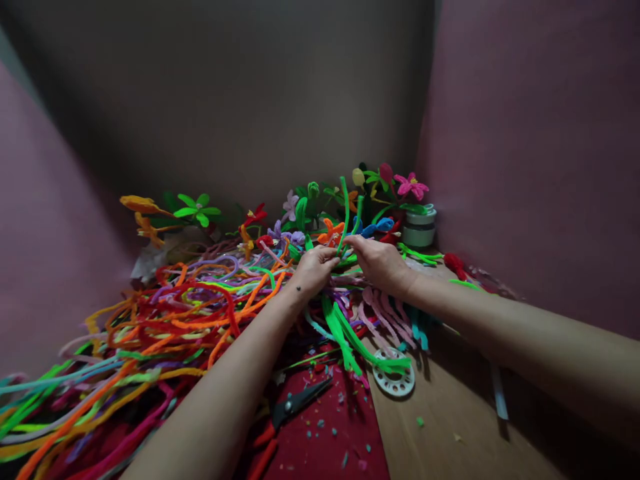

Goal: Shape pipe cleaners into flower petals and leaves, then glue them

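Note:
Both hands meet over the middle of the pile, close together. My left hand [316, 270] pinches a green pipe cleaner [344, 207] whose bent ends stand upright between the hands. From the right, my right hand [383, 265] has its fingertips closed on the same green piece, by its second upright end. Below them, more green pipe cleaners [345, 333] hang toward me, and pink pipe cleaners [387, 313] lie to their right. The exact grip of the fingertips is partly hidden.
Loose coloured pipe cleaners [185, 313] cover the left. Scissors [300, 403] lie on a red cloth [330, 433] among scraps. A white disc with holes [395, 383] rests on the wooden surface [450, 413]. Pipe-cleaner flowers [197, 210] and a white pot [420, 227] stand behind.

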`<state>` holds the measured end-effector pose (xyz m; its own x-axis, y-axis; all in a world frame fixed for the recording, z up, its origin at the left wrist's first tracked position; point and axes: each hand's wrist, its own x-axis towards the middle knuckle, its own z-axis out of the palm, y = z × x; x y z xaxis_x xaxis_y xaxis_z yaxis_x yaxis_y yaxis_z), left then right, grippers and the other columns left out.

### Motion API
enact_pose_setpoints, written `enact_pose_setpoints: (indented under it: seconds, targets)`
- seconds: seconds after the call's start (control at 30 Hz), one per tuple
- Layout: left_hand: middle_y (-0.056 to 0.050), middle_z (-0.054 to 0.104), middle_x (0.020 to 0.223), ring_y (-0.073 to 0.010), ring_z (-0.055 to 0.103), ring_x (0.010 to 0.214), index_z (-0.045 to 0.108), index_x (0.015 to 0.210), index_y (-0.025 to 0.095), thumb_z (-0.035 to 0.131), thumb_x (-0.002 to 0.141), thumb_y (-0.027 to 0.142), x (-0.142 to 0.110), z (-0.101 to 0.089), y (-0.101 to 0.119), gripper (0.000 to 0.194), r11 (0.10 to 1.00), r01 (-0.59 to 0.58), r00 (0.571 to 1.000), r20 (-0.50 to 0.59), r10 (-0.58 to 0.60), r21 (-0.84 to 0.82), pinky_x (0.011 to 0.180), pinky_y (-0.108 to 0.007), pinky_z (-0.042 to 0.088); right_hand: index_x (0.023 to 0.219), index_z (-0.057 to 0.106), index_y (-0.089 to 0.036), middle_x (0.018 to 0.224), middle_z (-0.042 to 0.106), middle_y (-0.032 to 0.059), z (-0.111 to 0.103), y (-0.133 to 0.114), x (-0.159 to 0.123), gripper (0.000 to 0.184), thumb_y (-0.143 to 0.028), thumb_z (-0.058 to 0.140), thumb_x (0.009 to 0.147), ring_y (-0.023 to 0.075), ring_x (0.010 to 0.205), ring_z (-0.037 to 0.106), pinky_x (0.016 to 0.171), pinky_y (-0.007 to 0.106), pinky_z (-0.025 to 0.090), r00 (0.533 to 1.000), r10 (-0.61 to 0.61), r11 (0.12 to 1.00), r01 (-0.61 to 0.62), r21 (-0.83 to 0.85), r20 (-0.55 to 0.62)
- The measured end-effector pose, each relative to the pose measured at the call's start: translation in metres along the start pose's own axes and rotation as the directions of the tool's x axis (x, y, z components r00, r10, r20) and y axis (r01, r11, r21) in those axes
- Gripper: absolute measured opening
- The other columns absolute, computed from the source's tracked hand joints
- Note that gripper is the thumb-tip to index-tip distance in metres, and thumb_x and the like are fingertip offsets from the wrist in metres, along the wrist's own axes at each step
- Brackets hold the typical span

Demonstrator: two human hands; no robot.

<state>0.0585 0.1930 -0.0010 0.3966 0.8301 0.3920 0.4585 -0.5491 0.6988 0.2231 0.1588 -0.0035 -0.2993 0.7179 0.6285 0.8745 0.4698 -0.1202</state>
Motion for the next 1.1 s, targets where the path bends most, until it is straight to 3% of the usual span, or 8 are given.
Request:
enact_pose_setpoints:
  seconds: [0.13,0.23,0.33,0.47,0.6,0.7,0.93,1.1]
  targets:
    - [-0.001,0.057,0.068,-0.0139,0.051,0.069,0.068,0.068,0.016,0.055,0.071,0.026,0.001,0.004,-0.006,0.017,1.000,0.003,1.000,0.015,-0.003,0.014,0.064,-0.023,0.039,0.106,0.054,-0.015,0.096,0.066,0.0087,-0.002,-0.001,0.002,0.031,-0.010,0.041,0.078,0.0199,0.089,0.063,0.076,0.031,0.046,0.993,0.118,0.874,-0.101,0.476,-0.006]
    - [0.001,0.055,0.060,-0.0121,0.049,0.061,0.067,0.065,0.015,0.054,0.071,0.027,-0.001,0.006,-0.005,0.019,1.000,0.025,0.999,0.028,-0.025,0.012,0.057,-0.022,0.037,0.089,0.055,-0.015,0.084,0.066,0.0044,-0.003,-0.001,0.007,0.025,-0.006,0.042,0.069,0.0169,0.082,0.064,0.069,0.029,0.050,0.952,0.278,0.503,-0.259,0.824,0.130]
    - [0.002,0.052,0.053,-0.0106,0.045,0.054,0.065,0.061,0.014,0.052,0.071,0.026,-0.004,0.006,0.002,0.021,0.999,0.052,0.997,0.055,-0.053,0.009,0.052,-0.021,0.034,0.077,0.056,-0.015,0.073,0.066,0.0010,-0.005,-0.003,0.010,0.017,-0.007,0.049,0.064,0.0144,0.072,0.063,0.065,0.028,0.051,0.907,0.353,0.222,-0.320,0.921,0.230]
    - [0.002,0.050,0.051,-0.0100,0.043,0.052,0.066,0.064,0.013,0.051,0.073,0.029,-0.007,0.005,0.011,0.023,0.997,0.078,0.993,0.084,-0.079,0.013,0.051,-0.021,0.032,0.071,0.054,-0.014,0.064,0.065,-0.0012,-0.006,-0.004,0.010,0.017,-0.007,0.061,0.057,0.0122,0.059,0.062,0.059,0.025,0.051,0.855,0.448,0.047,-0.314,0.948,0.261]
    - [0.003,0.049,0.051,-0.0093,0.041,0.051,0.065,0.063,0.013,0.053,0.072,0.034,-0.008,0.006,0.011,0.026,0.996,0.088,0.989,0.119,-0.090,0.024,0.050,-0.022,0.029,0.078,0.054,-0.014,0.061,0.066,-0.0007,-0.006,-0.003,0.011,0.021,-0.008,0.064,0.061,0.0134,0.051,0.062,0.053,0.027,0.052,0.800,0.515,-0.057,-0.327,0.943,0.308]
    - [0.004,0.046,0.046,-0.0085,0.039,0.046,0.059,0.056,0.014,0.051,0.073,0.037,-0.007,0.008,0.008,0.030,0.995,0.094,0.982,0.162,-0.096,0.021,0.048,-0.022,0.027,0.074,0.055,-0.013,0.061,0.067,0.0029,-0.007,-0.004,0.013,0.006,-0.010,0.059,0.071,0.0134,0.048,0.061,0.047,0.025,0.051,0.763,0.530,-0.093,-0.381,0.920,0.370]
    - [0.004,0.045,0.045,-0.0078,0.038,0.044,0.053,0.052,0.014,0.049,0.073,0.034,-0.005,0.006,0.006,0.029,0.994,0.102,0.967,0.234,-0.105,0.022,0.046,-0.021,0.027,0.071,0.052,-0.013,0.055,0.065,0.0037,-0.006,-0.005,0.012,0.010,-0.006,0.050,0.079,0.0123,0.043,0.060,0.043,0.022,0.050,0.598,0.620,-0.263,-0.450,0.853,0.507]
    - [0.004,0.046,0.044,-0.0084,0.039,0.044,0.055,0.054,0.015,0.051,0.071,0.031,-0.006,0.006,0.002,0.024,0.994,0.101,0.971,0.211,-0.109,0.050,0.045,-0.021,0.027,0.070,0.050,-0.013,0.053,0.064,0.0022,-0.010,-0.005,0.014,0.012,-0.005,0.051,0.079,0.0112,0.043,0.060,0.044,0.021,0.051,0.594,0.655,-0.247,-0.416,0.875,0.467]
